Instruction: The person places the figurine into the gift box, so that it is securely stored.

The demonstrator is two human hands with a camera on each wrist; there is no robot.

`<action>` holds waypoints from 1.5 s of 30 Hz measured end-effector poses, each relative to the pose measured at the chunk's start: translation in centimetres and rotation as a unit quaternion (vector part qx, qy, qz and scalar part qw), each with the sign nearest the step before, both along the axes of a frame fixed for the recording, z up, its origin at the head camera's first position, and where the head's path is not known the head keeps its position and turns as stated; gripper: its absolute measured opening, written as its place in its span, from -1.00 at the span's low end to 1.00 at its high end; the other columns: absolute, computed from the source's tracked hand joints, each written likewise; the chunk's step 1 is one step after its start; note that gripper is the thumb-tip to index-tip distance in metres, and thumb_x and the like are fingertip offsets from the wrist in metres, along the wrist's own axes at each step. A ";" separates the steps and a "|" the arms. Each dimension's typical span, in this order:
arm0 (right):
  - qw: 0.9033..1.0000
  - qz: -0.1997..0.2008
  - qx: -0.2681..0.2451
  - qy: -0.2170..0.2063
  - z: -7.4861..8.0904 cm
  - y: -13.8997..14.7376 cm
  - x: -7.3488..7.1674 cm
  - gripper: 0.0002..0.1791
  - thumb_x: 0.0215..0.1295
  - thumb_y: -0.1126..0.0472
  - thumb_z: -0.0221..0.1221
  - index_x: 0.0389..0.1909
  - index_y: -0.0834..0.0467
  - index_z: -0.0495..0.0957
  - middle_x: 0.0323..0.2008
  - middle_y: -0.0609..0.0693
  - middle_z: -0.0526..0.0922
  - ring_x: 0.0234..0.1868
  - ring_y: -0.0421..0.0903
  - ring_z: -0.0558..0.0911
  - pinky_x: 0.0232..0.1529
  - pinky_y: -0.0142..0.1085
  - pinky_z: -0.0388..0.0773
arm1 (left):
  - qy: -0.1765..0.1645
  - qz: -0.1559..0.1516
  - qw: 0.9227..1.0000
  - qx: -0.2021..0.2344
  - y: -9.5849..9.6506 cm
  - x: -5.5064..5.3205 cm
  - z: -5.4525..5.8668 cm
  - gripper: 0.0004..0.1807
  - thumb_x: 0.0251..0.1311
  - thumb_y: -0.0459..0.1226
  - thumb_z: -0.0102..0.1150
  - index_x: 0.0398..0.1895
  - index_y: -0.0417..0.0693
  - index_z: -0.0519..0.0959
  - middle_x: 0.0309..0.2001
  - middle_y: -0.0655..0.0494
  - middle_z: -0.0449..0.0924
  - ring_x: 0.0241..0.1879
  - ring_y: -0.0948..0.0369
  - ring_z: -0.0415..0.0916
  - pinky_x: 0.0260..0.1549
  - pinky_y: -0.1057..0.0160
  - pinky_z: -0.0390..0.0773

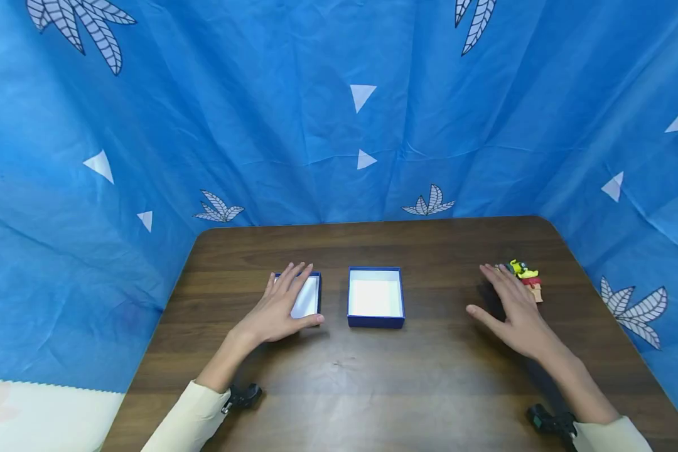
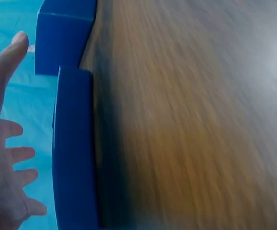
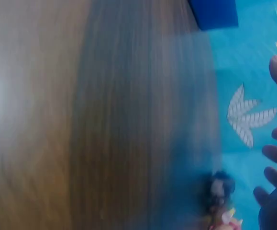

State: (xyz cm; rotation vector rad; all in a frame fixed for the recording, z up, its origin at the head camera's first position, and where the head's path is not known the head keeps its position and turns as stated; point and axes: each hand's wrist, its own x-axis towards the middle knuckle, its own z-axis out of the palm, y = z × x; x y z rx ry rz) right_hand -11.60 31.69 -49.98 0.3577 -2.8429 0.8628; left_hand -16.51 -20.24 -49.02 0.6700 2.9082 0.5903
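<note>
My left hand [image 1: 279, 314] hovers over a shallow box [image 1: 307, 300] with a blue edge and white inside, covering its left part. Its fingers are spread and hold nothing; in the left wrist view the same hand [image 2: 2, 177] is beside the box's blue wall [image 2: 73, 148]. To the right of that box stands an open square box [image 1: 375, 322], blue outside and white inside. At the right, my right hand [image 1: 516, 323] is stretched out, holding nothing. Just past its fingers lie a yellow-green figurine [image 1: 518, 268] and a figurine with red and tan parts [image 1: 533, 287], both partly hidden.
A brown wooden table [image 1: 361, 389] carries everything. Blue cloth [image 1: 294, 125] with leaf and triangle prints hangs behind it and along both sides. Black devices are strapped at the left wrist [image 1: 244, 397] and the right wrist [image 1: 549, 419].
</note>
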 end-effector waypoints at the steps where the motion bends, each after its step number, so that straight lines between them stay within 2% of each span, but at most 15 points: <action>1: 1.000 -0.001 -0.021 0.004 0.0 0.5 0.0 -0.01 0.45 -0.07 0.36 0.75 -0.01 0.08 0.69 0.31 0.16 0.73 0.40 0.00 0.54 0.62 -0.21 | -0.004 -0.004 1.000 0.008 0.4 -0.1 0.0 0.27 0.22 0.50 0.23 0.81 0.32 -0.21 0.80 0.07 -0.11 0.81 -0.05 -0.24 0.71 -0.40 -0.22; 5: 0.997 -0.023 -0.074 0.017 -0.1 2.4 0.0 -0.15 0.49 0.07 0.34 0.69 0.06 0.20 0.61 0.45 0.24 0.65 0.54 0.08 0.51 0.63 -0.19 | -0.016 -0.027 0.999 0.040 2.0 -0.4 0.2 0.28 0.20 0.48 0.28 0.81 0.32 -0.18 0.78 0.09 -0.01 0.78 -0.02 -0.05 0.73 -0.34 -0.25; 8: 0.995 -0.038 -0.093 0.014 0.0 3.9 0.1 -0.25 0.55 0.11 0.27 0.66 0.15 0.25 0.56 0.53 0.24 0.62 0.62 0.07 0.43 0.66 -0.19 | -0.024 -0.046 0.997 0.063 3.0 -0.7 0.2 0.29 0.18 0.48 0.31 0.80 0.35 -0.18 0.76 0.08 0.05 0.75 -0.03 0.05 0.74 -0.32 -0.29; 14: 0.991 -0.045 -0.124 -0.014 0.1 6.9 -0.2 -0.31 0.63 0.20 0.16 0.65 0.26 0.20 0.52 0.57 0.23 0.55 0.68 0.05 0.43 0.67 -0.15 | -0.028 -0.080 0.993 0.081 4.7 -1.6 0.0 0.33 0.11 0.46 0.38 0.79 0.45 -0.22 0.77 0.16 0.02 0.75 0.03 0.04 0.73 -0.34 -0.28; 17: 0.990 -0.045 -0.130 -0.030 -0.1 8.4 -0.7 -0.25 0.60 0.25 0.17 0.69 0.24 0.13 0.57 0.55 0.17 0.62 0.58 0.03 0.45 0.68 -0.17 | -0.016 -0.095 0.993 0.074 5.4 -2.1 -0.1 0.36 0.08 0.45 0.42 0.79 0.45 -0.22 0.77 0.16 0.01 0.75 0.04 0.04 0.70 -0.41 -0.27; 19: 0.990 -0.041 -0.132 -0.039 -0.3 9.3 -1.1 -0.19 0.55 0.30 0.21 0.70 0.22 0.10 0.58 0.54 0.17 0.69 0.37 0.03 0.50 0.64 -0.17 | -0.009 -0.104 0.992 0.069 5.8 -2.3 -0.1 0.38 0.07 0.43 0.46 0.79 0.41 -0.21 0.76 0.13 0.02 0.75 0.02 0.04 0.67 -0.49 -0.27; 22: 0.987 -0.020 -0.143 -0.068 -0.6 10.4 -1.6 -0.09 0.48 0.37 0.24 0.73 0.20 0.01 0.60 0.56 0.10 0.72 0.31 -0.05 0.49 0.65 -0.18 | -0.005 -0.111 0.992 0.057 6.3 -2.6 -0.1 0.41 0.05 0.42 0.48 0.80 0.34 -0.20 0.76 0.09 0.04 0.75 0.00 0.05 0.63 -0.56 -0.28; 24: 0.985 -0.014 -0.141 -0.098 -0.5 10.9 -1.9 -0.02 0.45 0.36 0.28 0.75 0.16 -0.04 0.60 0.57 0.07 0.72 0.38 -0.10 0.47 0.68 -0.18 | -0.013 -0.112 0.992 0.051 6.6 -2.7 -0.1 0.42 0.03 0.42 0.49 0.81 0.29 -0.17 0.75 0.06 0.05 0.75 -0.01 0.07 0.62 -0.56 -0.29; 26: 0.982 -0.009 -0.137 -0.127 -0.2 11.2 -2.2 0.03 0.43 0.35 0.31 0.76 0.16 -0.09 0.62 0.59 0.02 0.66 0.59 -0.14 0.39 0.74 -0.17 | -0.021 -0.112 0.992 0.046 6.9 -2.7 -0.1 0.43 0.02 0.42 0.50 0.81 0.24 -0.15 0.74 0.02 0.08 0.74 -0.03 0.09 0.62 -0.57 -0.30; 29: 0.981 -0.013 -0.114 -0.156 0.1 11.7 -2.7 0.06 0.40 0.31 0.36 0.75 0.19 -0.07 0.63 0.57 0.01 0.61 0.68 -0.10 0.34 0.77 -0.11 | -0.029 -0.111 0.993 0.039 7.1 -2.7 -0.1 0.42 0.03 0.43 0.48 0.81 0.23 -0.15 0.72 -0.01 0.12 0.73 -0.04 0.11 0.63 -0.55 -0.34; 37: 0.982 -0.023 -0.081 -0.169 -0.1 12.0 -3.4 -0.05 0.39 0.28 0.39 0.66 0.28 0.09 0.55 0.60 0.12 0.52 0.66 0.09 0.33 0.73 0.03 | -0.020 -0.110 0.993 0.038 7.5 -2.9 -0.3 0.38 0.07 0.41 0.48 0.80 0.26 -0.13 0.66 0.01 0.23 0.66 -0.01 0.27 0.63 -0.56 -0.31; 45: 0.983 -0.042 -0.062 -0.168 -0.1 11.9 -3.4 -0.06 0.42 0.10 0.42 0.62 0.33 0.14 0.49 0.58 0.22 0.45 0.61 0.18 0.26 0.65 0.15 | -0.020 -0.103 0.994 0.035 7.4 -2.8 -0.5 0.37 0.06 0.40 0.49 0.80 0.21 -0.09 0.64 0.03 0.26 0.64 0.00 0.31 0.63 -0.55 -0.29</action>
